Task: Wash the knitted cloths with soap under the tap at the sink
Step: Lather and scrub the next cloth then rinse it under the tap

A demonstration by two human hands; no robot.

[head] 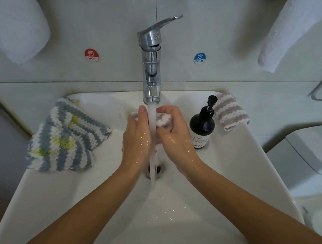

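Water runs from the chrome tap (151, 72) into the white sink (46, 188). Under the stream, a wet pink-and-white knitted cloth (163, 119) is bunched between both hands. My left hand (137, 139) lies flat against its left side, fingers straight. My right hand (173, 132) curls its fingers round the cloth from the right. Both hands are wet. Blue, white and yellow striped knitted cloths (65, 135) lie piled on the sink's left rim. A folded pink-and-white striped cloth (230, 111) rests on the right rim beside a black pump soap bottle (202, 124).
The drain (154, 169) sits just below my hands. Red HOT (91, 55) and blue COLD (199, 58) stickers mark the wall behind the tap. White towels hang at upper left (12, 29) and upper right (291, 28). A toilet cistern (313, 158) stands at right.
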